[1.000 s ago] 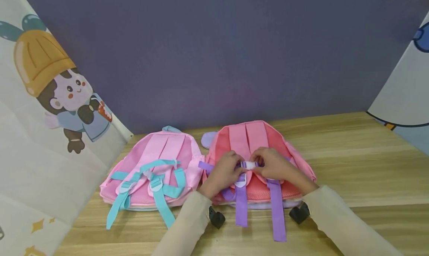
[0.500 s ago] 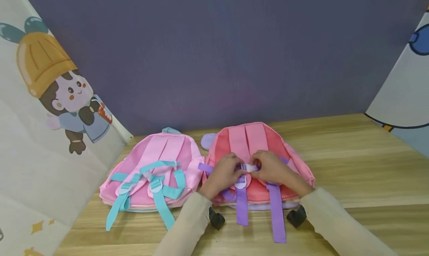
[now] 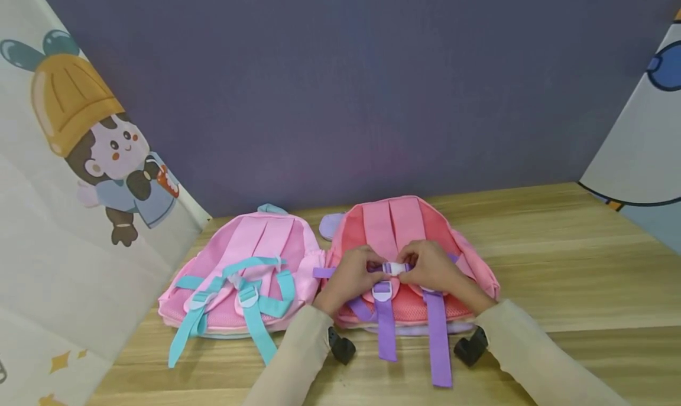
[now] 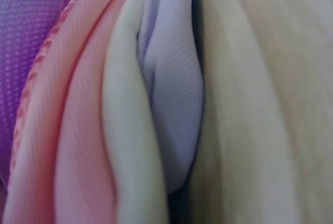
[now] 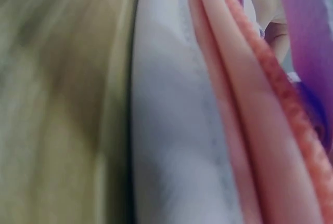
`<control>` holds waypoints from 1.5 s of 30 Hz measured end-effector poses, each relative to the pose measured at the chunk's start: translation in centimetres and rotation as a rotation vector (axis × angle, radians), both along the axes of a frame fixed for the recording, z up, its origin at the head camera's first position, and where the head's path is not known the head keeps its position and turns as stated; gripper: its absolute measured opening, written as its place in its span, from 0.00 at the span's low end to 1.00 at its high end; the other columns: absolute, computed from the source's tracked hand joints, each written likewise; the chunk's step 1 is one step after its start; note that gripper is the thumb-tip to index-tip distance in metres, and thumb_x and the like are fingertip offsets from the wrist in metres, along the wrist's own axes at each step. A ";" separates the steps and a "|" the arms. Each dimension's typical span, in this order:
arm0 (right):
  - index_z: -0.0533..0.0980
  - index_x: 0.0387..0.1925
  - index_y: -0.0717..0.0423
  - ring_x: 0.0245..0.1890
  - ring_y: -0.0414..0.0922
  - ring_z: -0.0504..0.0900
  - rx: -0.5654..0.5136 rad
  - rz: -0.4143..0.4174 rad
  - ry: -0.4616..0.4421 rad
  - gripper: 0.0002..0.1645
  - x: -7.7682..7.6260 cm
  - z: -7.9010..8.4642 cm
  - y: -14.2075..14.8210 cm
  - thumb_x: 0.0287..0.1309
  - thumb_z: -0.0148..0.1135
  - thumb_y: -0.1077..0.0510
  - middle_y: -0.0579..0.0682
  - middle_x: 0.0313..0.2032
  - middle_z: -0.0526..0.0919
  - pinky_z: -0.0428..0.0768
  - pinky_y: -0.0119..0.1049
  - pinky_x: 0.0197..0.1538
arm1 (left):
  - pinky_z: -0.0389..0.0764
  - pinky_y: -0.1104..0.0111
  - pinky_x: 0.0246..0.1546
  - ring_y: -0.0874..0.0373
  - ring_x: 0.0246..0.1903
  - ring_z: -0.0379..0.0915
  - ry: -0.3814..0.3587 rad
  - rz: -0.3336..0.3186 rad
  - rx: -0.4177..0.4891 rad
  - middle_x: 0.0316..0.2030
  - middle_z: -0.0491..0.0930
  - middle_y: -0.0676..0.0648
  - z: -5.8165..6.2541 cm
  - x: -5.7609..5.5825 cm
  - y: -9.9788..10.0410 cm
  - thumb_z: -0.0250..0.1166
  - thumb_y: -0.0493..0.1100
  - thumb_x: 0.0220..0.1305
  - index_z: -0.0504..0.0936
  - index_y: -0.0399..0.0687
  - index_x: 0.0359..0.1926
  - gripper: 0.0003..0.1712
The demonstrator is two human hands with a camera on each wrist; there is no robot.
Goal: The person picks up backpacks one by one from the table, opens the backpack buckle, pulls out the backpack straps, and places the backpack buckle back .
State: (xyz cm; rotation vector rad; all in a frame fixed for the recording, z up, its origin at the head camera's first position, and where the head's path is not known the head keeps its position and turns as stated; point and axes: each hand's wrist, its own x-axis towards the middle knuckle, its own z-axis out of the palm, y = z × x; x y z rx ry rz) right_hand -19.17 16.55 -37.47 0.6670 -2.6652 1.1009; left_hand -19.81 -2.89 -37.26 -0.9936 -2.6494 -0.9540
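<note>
A coral-pink backpack [image 3: 348, 231] lies on the table in the head view, its strap side facing up. Across its middle runs a purple strap with a white buckle [image 3: 395, 269], whose two halves look joined. My left hand [image 3: 351, 277] pinches the buckle's left end, where the strap enters it. At the other end, my right hand [image 3: 433, 269] pinches with thumb and fingers. Two purple strap tails [image 3: 439, 341] hang toward the table's front. Both wrist views show mostly the backpack's layered lower edge [image 4: 83, 130] close up; part of a hand [image 5: 281, 37] appears in the right one.
A light-pink backpack [image 3: 305, 264] with turquoise straps [image 3: 258, 329] lies against the left side of the coral one. Behind them a lilac flap [image 3: 330, 224] pokes out. A dark panel [image 3: 372, 98] rises at the back of the wooden table [image 3: 558, 264].
Both hands keep their pinch at the buckle and shift only slightly. More of the white buckle shows between the fingers. The loose strap end at the left has dropped a little.
</note>
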 end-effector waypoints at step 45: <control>0.81 0.20 0.54 0.22 0.35 0.71 0.027 -0.009 0.032 0.07 0.1 0.2 0.3 0.37 0.74 0.63 0.43 0.20 0.79 0.70 0.28 0.26 | 0.71 0.78 0.30 0.62 0.28 0.73 0.096 0.002 -0.035 0.27 0.81 0.49 -0.4 0.0 0.2 0.72 0.40 0.52 0.88 0.42 0.35 0.09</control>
